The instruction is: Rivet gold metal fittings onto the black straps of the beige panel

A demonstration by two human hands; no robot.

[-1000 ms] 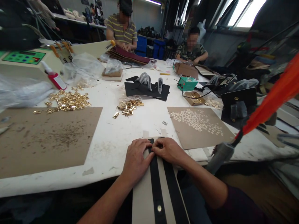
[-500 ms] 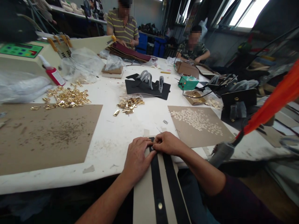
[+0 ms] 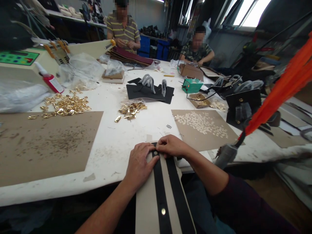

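Note:
A long beige panel [image 3: 146,208] with two black strips runs from the table's front edge toward me. On the left black strip [image 3: 159,182] are a round metal piece [image 3: 155,153] near the far end and a shiny gold one [image 3: 163,211] nearer me. My left hand [image 3: 141,161] lies over the panel's far left side, its thumb and fingers apart around the metal piece. My right hand [image 3: 170,146] is closed in a pinch at the strip's far end, just right of that piece; what its fingertips hold is too small to make out.
Gold fittings [image 3: 70,104] and gold plates [image 3: 131,110] lie ahead. Small rings [image 3: 200,123] cover a brown board [image 3: 214,141] at right. An orange streamer [image 3: 275,97] on a grey tool [image 3: 226,156] stands close to my right arm. Two people sit across the table.
The view has shifted slightly, so the table items appear further left. My right fingertips have lifted off the round metal piece, which now shows more fully.

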